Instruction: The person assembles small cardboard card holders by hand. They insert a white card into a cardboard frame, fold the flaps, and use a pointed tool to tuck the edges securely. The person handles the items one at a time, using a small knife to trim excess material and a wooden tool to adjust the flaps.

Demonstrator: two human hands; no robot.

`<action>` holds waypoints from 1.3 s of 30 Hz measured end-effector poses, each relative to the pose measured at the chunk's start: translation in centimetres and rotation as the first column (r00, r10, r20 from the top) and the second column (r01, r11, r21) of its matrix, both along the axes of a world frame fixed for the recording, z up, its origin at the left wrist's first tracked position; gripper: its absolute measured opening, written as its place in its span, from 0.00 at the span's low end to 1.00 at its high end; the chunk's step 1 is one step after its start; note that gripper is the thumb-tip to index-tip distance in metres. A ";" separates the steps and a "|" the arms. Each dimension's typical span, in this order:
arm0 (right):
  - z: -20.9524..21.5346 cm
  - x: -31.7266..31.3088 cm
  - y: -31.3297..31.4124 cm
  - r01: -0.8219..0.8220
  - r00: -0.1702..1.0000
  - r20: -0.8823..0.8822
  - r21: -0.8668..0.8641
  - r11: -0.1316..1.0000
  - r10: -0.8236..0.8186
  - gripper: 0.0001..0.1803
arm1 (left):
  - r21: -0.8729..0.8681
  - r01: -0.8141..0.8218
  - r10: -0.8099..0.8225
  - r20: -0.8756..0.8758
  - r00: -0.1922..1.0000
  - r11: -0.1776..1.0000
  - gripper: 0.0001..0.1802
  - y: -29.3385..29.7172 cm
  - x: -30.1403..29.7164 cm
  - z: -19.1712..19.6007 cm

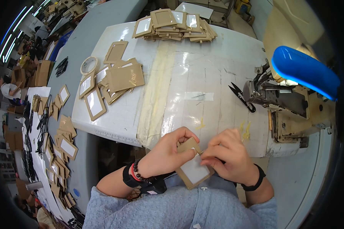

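Two hands meet at the near edge of the white worktop (202, 68), both working one tan card holder (193, 168) with a clear window. The left hand (165, 154) comes in from the near left, wearing a dark bead bracelet (137, 171) and a black wrist strap; its thumb and fingers are pinched on the holder's upper tan end, grip clamped tight on the card holder. The right hand (228, 155) closes in from the near right, black band on its wrist, fingertips pressed together on the holder's right edge just beside the left hand's fingers. So both are clamped on the same piece, which sits tilted, held just above the person's blue-grey lap and right at the near rim of the worktop.

Further out, on the far left of the worktop, a loose heap of tan holders (111, 82) lies fanned out, some window-side up, some showing their plain backs, with a round roll of tape (89, 65) touching the heap's far left side. At the far edge, a second stack of holders (176, 24) sits piled more neatly. Black thread snips (240, 97) lie to the right, just beside the sewing machine (290, 110), whose blue lamp head (305, 70) juts out above it. Away on the left, a separate long table (59, 149) carries many more tan holders scattered along it.
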State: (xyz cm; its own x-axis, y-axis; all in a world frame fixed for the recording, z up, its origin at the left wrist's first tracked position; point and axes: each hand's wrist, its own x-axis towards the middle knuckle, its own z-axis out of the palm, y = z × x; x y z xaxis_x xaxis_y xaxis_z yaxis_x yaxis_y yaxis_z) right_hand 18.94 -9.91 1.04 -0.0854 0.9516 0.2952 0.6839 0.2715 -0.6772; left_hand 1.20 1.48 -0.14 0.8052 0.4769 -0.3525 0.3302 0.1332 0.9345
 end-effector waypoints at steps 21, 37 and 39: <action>-0.5 -1.8 0.8 -0.285 0.902 0.382 0.180 0.941 0.200 0.09 | -0.366 0.046 -0.020 0.074 0.997 0.930 0.15 0.0 -0.2 -1.5; 1.0 -3.5 0.3 -0.354 0.930 0.005 0.295 0.888 0.369 0.08 | -0.063 -0.159 0.168 0.191 0.967 0.985 0.14 -1.1 0.2 1.3; 1.0 -3.6 0.4 -0.344 0.919 -0.085 0.299 0.890 0.384 0.08 | -0.139 -0.230 0.261 0.275 0.925 0.963 0.15 -1.8 0.2 1.3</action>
